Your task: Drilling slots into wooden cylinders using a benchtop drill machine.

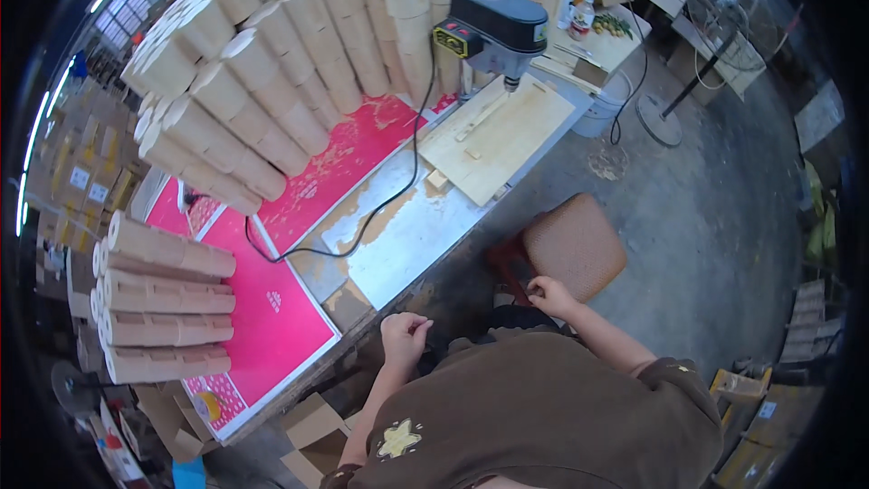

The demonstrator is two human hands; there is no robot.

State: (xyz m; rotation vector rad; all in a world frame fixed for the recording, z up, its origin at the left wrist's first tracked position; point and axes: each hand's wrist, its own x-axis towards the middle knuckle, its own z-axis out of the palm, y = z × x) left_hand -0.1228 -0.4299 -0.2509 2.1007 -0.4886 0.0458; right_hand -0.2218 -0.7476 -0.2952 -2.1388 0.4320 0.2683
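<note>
My left hand [405, 339] is beside the front edge of the workbench, its fingers curled in with nothing showing in them. In front of my body, my right hand [553, 297] is loosely closed, thumb near the fingertips, and also shows nothing held. It overlaps the near edge of a stool [577, 249] with a brown woven-looking seat; I cannot tell whether they touch. On the bench, a bench drill press [496, 23] with a dark housing stands over a pale wooden board [534, 131]. A small wood block [437, 179] lies at the board's left corner.
Tall rows of pale wooden cylinders [299, 54] fill the bench's back; a smaller stack [167, 299] lies at left on pink sheeting [272, 303]. A black cable [367, 222] loops across the bench. A white bucket [605, 109] and a stand fan's base [659, 120] are at right.
</note>
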